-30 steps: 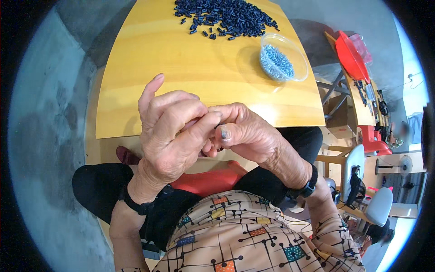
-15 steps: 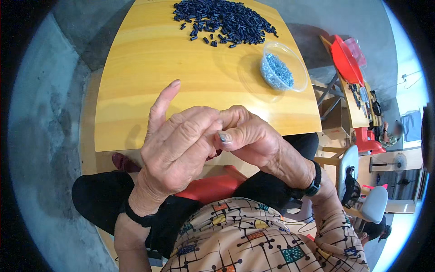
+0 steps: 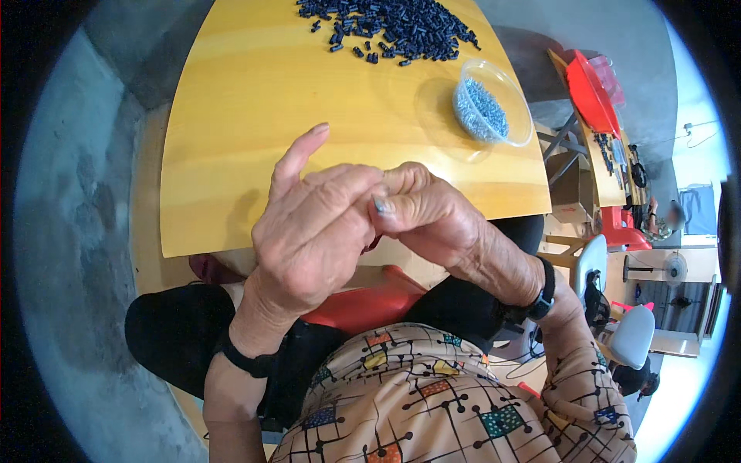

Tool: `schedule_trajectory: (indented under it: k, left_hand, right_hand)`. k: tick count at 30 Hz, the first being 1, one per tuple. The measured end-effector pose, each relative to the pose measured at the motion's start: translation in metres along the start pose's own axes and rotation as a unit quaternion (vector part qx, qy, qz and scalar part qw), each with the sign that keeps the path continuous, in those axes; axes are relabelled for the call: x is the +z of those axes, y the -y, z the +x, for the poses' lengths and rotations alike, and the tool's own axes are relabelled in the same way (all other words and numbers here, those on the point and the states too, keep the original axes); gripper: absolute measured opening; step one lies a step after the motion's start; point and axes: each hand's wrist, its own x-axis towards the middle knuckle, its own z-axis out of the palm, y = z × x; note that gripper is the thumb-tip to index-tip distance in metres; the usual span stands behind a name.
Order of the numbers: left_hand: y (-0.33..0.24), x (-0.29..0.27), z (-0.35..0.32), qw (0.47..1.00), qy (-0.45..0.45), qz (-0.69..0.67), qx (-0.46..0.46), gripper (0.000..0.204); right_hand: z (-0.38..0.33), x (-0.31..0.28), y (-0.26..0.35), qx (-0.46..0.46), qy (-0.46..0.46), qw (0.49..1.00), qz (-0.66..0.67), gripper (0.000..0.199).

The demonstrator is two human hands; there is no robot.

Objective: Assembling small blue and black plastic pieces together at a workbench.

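Observation:
My left hand (image 3: 312,224) and my right hand (image 3: 436,216) meet over the near edge of the yellow table (image 3: 309,100). The left index finger points up and away while its other fingers curl in against the right hand. Thumb and fingers of the right hand are pinched together where the two touch. Whatever lies between the fingertips is hidden. Farther off on the table spreads a heap of small black cylindrical parts (image 3: 409,27). A clear round plastic bowl (image 3: 519,104) holding many small silvery screw-like pieces (image 3: 482,112) stands toward the right.
A red stool (image 3: 363,297) is below my hands, between my legs. To the right stand a second table (image 3: 610,174) with a red basin (image 3: 590,96), a cardboard box (image 3: 567,189), chairs (image 3: 637,339) and a fan (image 3: 673,268). Another person (image 3: 660,224) is in the background. A grey wall (image 3: 69,231) rises on the left.
Both hands, still pressed together, have shifted slightly farther out over the table. The left hand has also moved a little to the right. The view has moved slightly.

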Motion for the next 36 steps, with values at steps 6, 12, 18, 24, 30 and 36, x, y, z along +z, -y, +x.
schedule_trajectory:
  k: [6, 12, 18, 24, 30, 36]
  left_hand:
    - [0.008, 0.005, -0.006, 0.999, -0.015, -0.015, -0.025, 0.006]
    - [0.005, 0.008, -0.008, 0.999, -0.003, -0.014, -0.053, 0.013]
    - [-0.002, 0.011, -0.005, 0.998, 0.010, -0.014, -0.053, 0.012]
    - [-0.001, 0.018, -0.008, 0.999, 0.003, -0.019, -0.045, 0.008]
    - [0.002, 0.019, -0.013, 0.999, 0.004, -0.017, -0.048, 0.004]
    - [0.009, 0.019, -0.014, 0.998, 0.014, 0.008, -0.058, 0.007]
  right_hand:
    - [0.005, 0.007, -0.001, -0.005, -0.033, 0.999, -0.041, 0.027]
    - [-0.001, -0.002, -0.005, 0.003, 0.003, 1.000, -0.006, 0.033]
    - [-0.004, -0.005, -0.009, 0.017, 0.005, 1.000, 0.013, 0.031]
    - [-0.004, -0.009, -0.015, -0.017, -0.017, 1.000, 0.016, 0.029]
    - [0.000, -0.010, -0.019, -0.015, -0.039, 0.999, -0.009, 0.031]
    - [0.004, -0.012, -0.017, -0.019, -0.020, 1.000, -0.001, 0.032]
